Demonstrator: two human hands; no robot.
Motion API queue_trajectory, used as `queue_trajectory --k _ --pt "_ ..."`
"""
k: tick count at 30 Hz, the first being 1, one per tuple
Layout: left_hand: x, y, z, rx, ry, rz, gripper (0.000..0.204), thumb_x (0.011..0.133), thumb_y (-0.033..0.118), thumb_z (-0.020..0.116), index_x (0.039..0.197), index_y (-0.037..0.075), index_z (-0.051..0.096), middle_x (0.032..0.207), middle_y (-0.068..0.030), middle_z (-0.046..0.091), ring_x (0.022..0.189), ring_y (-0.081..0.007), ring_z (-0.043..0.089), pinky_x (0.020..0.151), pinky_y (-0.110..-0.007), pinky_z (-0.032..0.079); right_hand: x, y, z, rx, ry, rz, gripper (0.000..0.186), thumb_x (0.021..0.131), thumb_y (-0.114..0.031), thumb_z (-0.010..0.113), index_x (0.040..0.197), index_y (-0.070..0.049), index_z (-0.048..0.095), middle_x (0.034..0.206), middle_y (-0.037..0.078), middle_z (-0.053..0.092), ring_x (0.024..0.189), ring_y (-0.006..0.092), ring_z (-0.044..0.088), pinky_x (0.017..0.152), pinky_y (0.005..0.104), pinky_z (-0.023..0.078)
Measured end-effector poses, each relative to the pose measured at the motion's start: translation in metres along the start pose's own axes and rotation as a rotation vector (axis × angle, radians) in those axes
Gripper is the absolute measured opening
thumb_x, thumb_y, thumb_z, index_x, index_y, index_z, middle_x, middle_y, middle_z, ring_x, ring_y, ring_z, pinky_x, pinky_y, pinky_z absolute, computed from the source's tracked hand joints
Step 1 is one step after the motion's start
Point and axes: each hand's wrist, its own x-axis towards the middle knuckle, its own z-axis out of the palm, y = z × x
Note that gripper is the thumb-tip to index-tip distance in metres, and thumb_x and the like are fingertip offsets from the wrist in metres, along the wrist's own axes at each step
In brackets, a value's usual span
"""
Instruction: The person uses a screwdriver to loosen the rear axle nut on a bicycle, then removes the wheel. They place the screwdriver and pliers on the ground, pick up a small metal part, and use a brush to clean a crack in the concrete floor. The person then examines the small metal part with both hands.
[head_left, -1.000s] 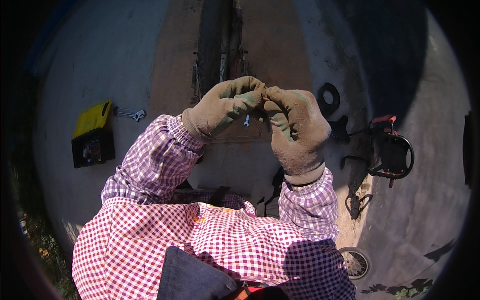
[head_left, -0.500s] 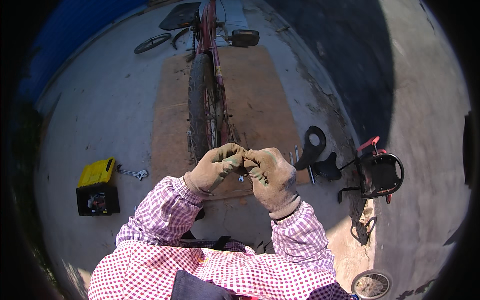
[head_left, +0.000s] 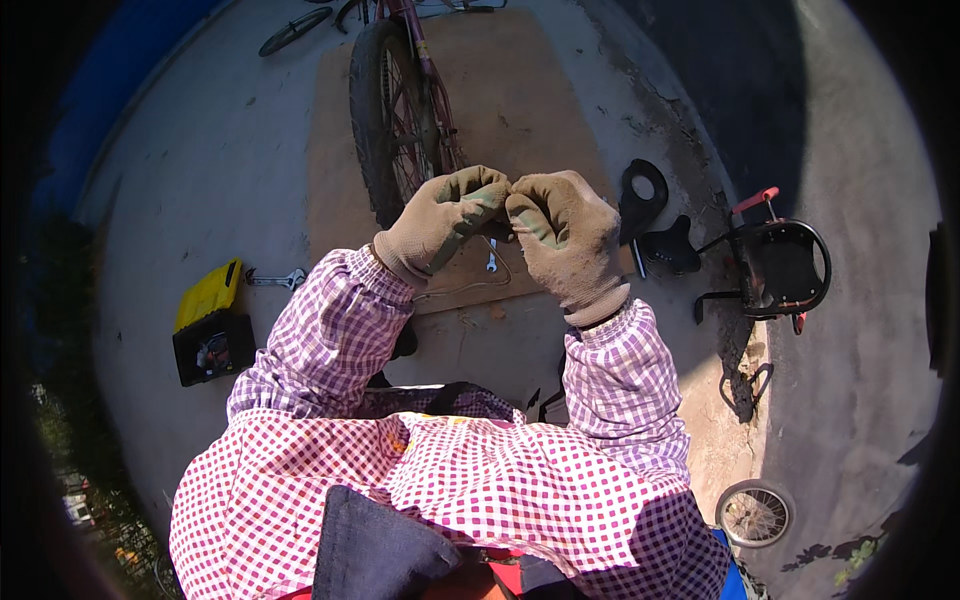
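— What is around the grip?
— Largest is the brown board (head_left: 540, 110), reaching beyond the grip. Over it is the bicycle (head_left: 372, 120), its wheel ahead of the grip and slightly left.
— And smaller?
— The yellow-and-black toolbox (head_left: 212, 325), well to the left of the grip.
— How are the hands?
— The gloved left hand (head_left: 443, 222) and right hand (head_left: 570, 240) meet at bent fingertips; whether they clamp something, I cannot tell.
— The smallest?
— A silvery wrench (head_left: 491, 257), seen just below the grip.

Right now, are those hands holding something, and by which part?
It can't be told: the gloved left hand and right hand are curled close together, hiding anything between them.
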Motion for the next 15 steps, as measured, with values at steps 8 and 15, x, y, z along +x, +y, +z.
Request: queue_trajectory --k 8,15 --pt "0.005 -0.019 0.007 -0.127 0.013 0.046 0.031 0.104 0.020 0.062 0.126 -0.002 0.059 0.115 -0.0093 0.067 0.103 -0.0189 0.067 0.089 -0.034 0.058 0.002 -0.004 -0.005 0.468 -0.072 0.392 0.015 0.094 0.001 0.067 0.109 0.003 0.069 0.101 0.010 0.073 0.081 0.0117 0.070 0.071 0.0235 0.058" --pt "0.010 -0.013 -0.018 -0.095 0.170 0.012 0.036 0.103 0.022 0.063 0.130 -0.001 0.057 0.122 -0.0153 0.068 0.106 -0.0272 0.070 0.086 -0.038 0.060 -0.009 0.006 -0.006 0.825 0.094 0.470 0.025 0.087 0.008 0.056 0.109 0.005 0.069 0.100 0.014 0.072 0.067 0.0112 0.066 0.056 0.0217 0.053"
